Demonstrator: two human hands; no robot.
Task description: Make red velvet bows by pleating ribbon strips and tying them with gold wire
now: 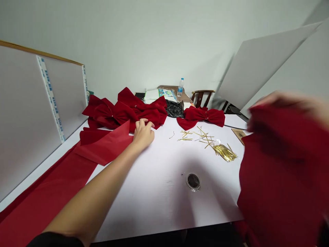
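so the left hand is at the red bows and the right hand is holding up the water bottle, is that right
Not quite: the head view shows the right hand holding up red cloth, not the water bottle. The left hand is indeed at the red bows.

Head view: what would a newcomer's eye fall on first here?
Probably the large, blurred sweep of red fabric at the right, held by the right hand. Next, the red bows heaped toward the white table's far left, the left hand at their near edge. Gold strips glint right of the middle.
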